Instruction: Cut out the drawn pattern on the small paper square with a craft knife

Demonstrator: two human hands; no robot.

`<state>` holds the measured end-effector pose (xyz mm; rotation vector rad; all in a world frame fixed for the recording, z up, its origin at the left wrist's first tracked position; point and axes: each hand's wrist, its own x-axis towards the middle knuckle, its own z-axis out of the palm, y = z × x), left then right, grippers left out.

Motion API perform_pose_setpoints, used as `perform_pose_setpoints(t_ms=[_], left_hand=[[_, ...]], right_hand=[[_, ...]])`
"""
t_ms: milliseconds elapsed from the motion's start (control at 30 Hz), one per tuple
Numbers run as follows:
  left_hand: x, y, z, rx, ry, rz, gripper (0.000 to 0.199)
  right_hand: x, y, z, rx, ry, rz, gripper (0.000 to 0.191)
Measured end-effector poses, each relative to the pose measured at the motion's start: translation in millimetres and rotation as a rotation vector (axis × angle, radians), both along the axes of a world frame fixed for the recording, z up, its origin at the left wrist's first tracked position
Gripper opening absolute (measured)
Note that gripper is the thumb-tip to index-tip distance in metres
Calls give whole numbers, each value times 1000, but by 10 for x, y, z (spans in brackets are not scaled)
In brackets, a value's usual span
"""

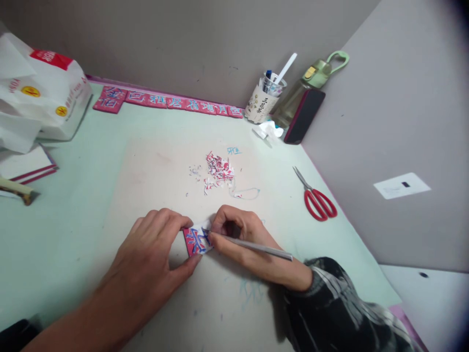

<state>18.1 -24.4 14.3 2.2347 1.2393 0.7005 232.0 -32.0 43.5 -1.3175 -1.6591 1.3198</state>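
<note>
Between my two hands lies a small card tile [194, 240], part red and part white, with a character outlined in blue. My left hand [150, 259] pins the tile, forefinger at its upper edge and thumb at its lower edge. In a pen grip, my right hand [238, 234] holds a slim silver-grey craft knife [262, 247], its handle slanting down to the right. The knife's tip is at the tile's right part, mostly hidden by my fingers. Beyond my hands sits a pile of red and white paper shavings [219, 168].
Red-handled scissors [319, 203] lie at the right. Along the back edge runs a row of red character tiles [183, 103]. A pen cup [262, 100], a green bottle [293, 100] and a phone [305, 116] stand at back right. A white bag [54, 107] sits at the left.
</note>
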Motion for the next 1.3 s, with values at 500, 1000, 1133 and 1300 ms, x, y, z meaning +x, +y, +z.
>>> perform_pose_setpoints(t_ms=[500, 1000, 1133, 1300], left_hand=[[-1, -6, 13, 49, 12, 5, 16], [-6, 14, 32, 63, 26, -14, 16], [-5, 17, 24, 65, 28, -10, 15], [-4, 21, 14, 73, 31, -10, 15]], right_hand=[[49, 15, 31, -6, -16, 61, 16], [78, 22, 63, -44, 4, 107, 16], [80, 29, 80, -53, -9, 114, 15], [82, 27, 95, -49, -24, 120, 15]])
